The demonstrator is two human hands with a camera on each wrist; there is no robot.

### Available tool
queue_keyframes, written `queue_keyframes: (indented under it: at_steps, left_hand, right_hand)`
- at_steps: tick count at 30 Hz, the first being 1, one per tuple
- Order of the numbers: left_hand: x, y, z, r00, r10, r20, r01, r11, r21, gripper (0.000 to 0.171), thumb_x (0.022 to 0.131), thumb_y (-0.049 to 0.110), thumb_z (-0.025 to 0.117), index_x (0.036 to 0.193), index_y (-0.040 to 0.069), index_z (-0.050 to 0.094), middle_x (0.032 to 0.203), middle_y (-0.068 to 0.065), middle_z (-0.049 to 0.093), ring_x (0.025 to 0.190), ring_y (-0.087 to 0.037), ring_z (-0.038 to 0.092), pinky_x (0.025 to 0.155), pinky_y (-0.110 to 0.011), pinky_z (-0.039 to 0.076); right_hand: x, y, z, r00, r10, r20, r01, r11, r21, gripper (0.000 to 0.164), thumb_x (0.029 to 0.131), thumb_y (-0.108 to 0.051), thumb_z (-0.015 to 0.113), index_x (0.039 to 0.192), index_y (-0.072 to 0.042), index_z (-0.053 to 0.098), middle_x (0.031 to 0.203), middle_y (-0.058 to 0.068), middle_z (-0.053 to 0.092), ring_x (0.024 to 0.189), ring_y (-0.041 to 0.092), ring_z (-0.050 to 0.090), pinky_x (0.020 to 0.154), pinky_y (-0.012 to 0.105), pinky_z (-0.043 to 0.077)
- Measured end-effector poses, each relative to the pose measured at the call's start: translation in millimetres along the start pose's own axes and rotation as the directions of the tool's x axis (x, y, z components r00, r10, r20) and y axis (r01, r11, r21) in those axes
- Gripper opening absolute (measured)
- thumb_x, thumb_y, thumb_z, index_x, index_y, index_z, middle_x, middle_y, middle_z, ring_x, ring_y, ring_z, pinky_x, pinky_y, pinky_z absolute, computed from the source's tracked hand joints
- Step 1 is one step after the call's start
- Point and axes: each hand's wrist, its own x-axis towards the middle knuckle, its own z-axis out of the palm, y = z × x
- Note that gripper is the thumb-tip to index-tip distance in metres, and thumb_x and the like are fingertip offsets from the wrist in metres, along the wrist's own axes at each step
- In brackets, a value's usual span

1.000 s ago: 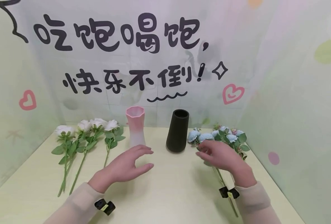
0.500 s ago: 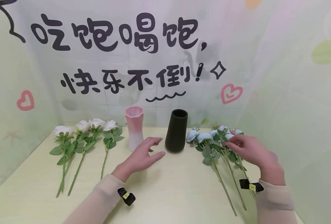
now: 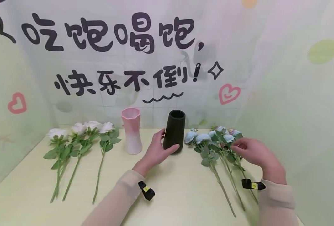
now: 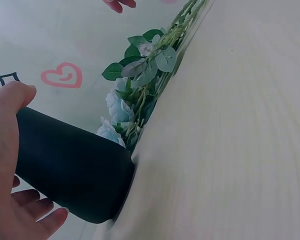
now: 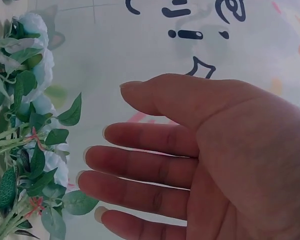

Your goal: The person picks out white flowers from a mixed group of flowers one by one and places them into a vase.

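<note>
My left hand [image 3: 156, 151] is at the black vase [image 3: 174, 130], which stands upright on the table. Its thumb lies along the near side and its fingers along the left side. In the left wrist view the thumb [image 4: 19, 94] and fingers lie on opposite sides of the vase, not closed around it. My right hand [image 3: 255, 152] hovers by the pale blue flowers [image 3: 203, 138] at the right, its fingertips overlapping their leaves. Nothing sits between its fingers [image 5: 140, 160] in the right wrist view; those flowers show at the left there.
A pink-and-white vase [image 3: 132, 131] stands left of the black one. White roses [image 3: 58, 133] on long green stems lie at the left of the table [image 3: 183, 201]. Printed walls [image 3: 310, 110] close off the back and both sides.
My left hand has moved right, from in front of the pink-and-white vase to the black vase. My right hand has moved right over the blue flowers, uncovering several stems. The head view has turned slightly right.
</note>
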Motion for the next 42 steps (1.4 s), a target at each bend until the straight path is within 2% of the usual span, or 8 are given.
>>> queue_keyframes:
  at_steps: [5, 12, 17, 21, 27, 31, 35, 42]
  left_hand:
    - [13.4, -4.5, 13.2, 0.998, -0.03, -0.056, 0.03, 1.0, 0.0, 0.102, 0.077, 0.062, 0.076, 0.151, 0.011, 0.027, 0.142, -0.003, 0.035, 0.124, -0.015, 0.037, 0.105, -0.048, 0.037]
    - [28.5, -12.8, 21.6, 0.997, 0.002, -0.073, -0.006, 0.998, -0.062, 0.094, 0.079, 0.045, 0.083, 0.15, 0.011, 0.032, 0.138, -0.005, 0.044, 0.122, -0.016, 0.041, 0.105, -0.048, 0.038]
    - [26.2, -27.2, 10.7, 0.997, -0.015, -0.072, 0.011, 0.998, -0.061, 0.09, 0.079, 0.04, 0.085, 0.149, 0.01, 0.036, 0.138, -0.006, 0.048, 0.121, -0.017, 0.044, 0.104, -0.048, 0.039]
    - [24.5, -31.4, 8.0, 0.997, -0.006, -0.074, 0.002, 0.999, -0.052, 0.089, 0.079, 0.043, 0.084, 0.149, 0.012, 0.038, 0.137, -0.007, 0.05, 0.12, -0.018, 0.046, 0.103, -0.049, 0.04]
    - [22.2, -32.4, 11.8, 0.999, 0.038, -0.018, -0.038, 0.999, -0.008, 0.087, 0.082, 0.047, 0.08, 0.151, 0.016, 0.036, 0.136, -0.006, 0.052, 0.12, -0.016, 0.047, 0.103, -0.045, 0.041]
    - [21.4, -31.7, 17.5, 0.999, 0.042, -0.029, -0.042, 0.999, -0.004, 0.085, 0.082, 0.045, 0.081, 0.15, 0.017, 0.038, 0.134, -0.005, 0.053, 0.118, -0.016, 0.048, 0.102, -0.045, 0.042]
    - [20.7, -31.9, 17.5, 0.999, 0.037, -0.037, -0.037, 0.999, 0.0, 0.083, 0.083, 0.043, 0.081, 0.149, 0.018, 0.039, 0.133, -0.004, 0.054, 0.117, -0.015, 0.049, 0.102, -0.045, 0.042]
    - [21.1, -31.4, 16.9, 0.998, 0.055, -0.029, -0.055, 0.998, 0.012, 0.081, 0.083, 0.043, 0.08, 0.149, 0.02, 0.039, 0.132, -0.003, 0.054, 0.116, -0.014, 0.049, 0.101, -0.044, 0.043]
  right_hand:
    - [1.3, 6.1, 4.5, 0.999, 0.031, 0.042, -0.032, 0.999, 0.023, 0.033, 0.1, -0.039, 0.06, 0.117, -0.012, 0.067, 0.102, 0.003, 0.068, 0.086, 0.017, 0.061, 0.074, 0.045, 0.052]
    - [5.2, 19.7, 5.0, 0.991, 0.107, 0.081, -0.107, 0.994, -0.013, 0.037, 0.1, -0.045, 0.058, 0.119, -0.015, 0.066, 0.102, 0.002, 0.068, 0.086, 0.016, 0.061, 0.074, 0.05, 0.05]
    - [17.2, 26.6, 16.1, 0.982, 0.134, 0.133, -0.13, 0.991, -0.039, 0.035, 0.099, -0.04, 0.06, 0.115, -0.01, 0.068, 0.094, 0.004, 0.069, 0.075, 0.016, 0.062, 0.065, 0.044, 0.05]
    - [16.6, 34.6, 28.6, 0.973, 0.138, 0.187, -0.155, 0.985, 0.081, 0.024, 0.099, -0.025, 0.063, 0.099, -0.001, 0.067, 0.082, 0.009, 0.066, 0.066, 0.02, 0.06, 0.056, 0.035, 0.053]
    - [8.9, 36.2, 43.8, 0.94, 0.232, 0.252, -0.276, 0.948, 0.159, 0.038, 0.098, -0.03, 0.065, 0.073, -0.002, 0.061, 0.06, 0.005, 0.057, 0.052, 0.017, 0.05, 0.046, 0.029, 0.044]
    - [7.5, 35.9, 51.8, 0.927, 0.234, 0.293, -0.298, 0.934, 0.197, 0.04, 0.096, -0.035, 0.068, 0.074, -0.002, 0.061, 0.06, 0.004, 0.056, 0.05, 0.014, 0.047, 0.044, 0.026, 0.04]
    - [11.9, 32.7, 60.1, 0.916, 0.206, 0.344, -0.29, 0.933, 0.214, 0.035, 0.095, -0.029, 0.07, 0.073, -0.002, 0.063, 0.061, 0.003, 0.056, 0.048, 0.012, 0.044, 0.044, 0.025, 0.039]
    - [12.7, 30.8, 65.9, 0.92, 0.211, 0.331, -0.278, 0.945, 0.171, 0.035, 0.092, -0.029, 0.072, 0.068, -0.005, 0.064, 0.059, 0.004, 0.06, 0.048, 0.013, 0.05, 0.042, 0.025, 0.042]
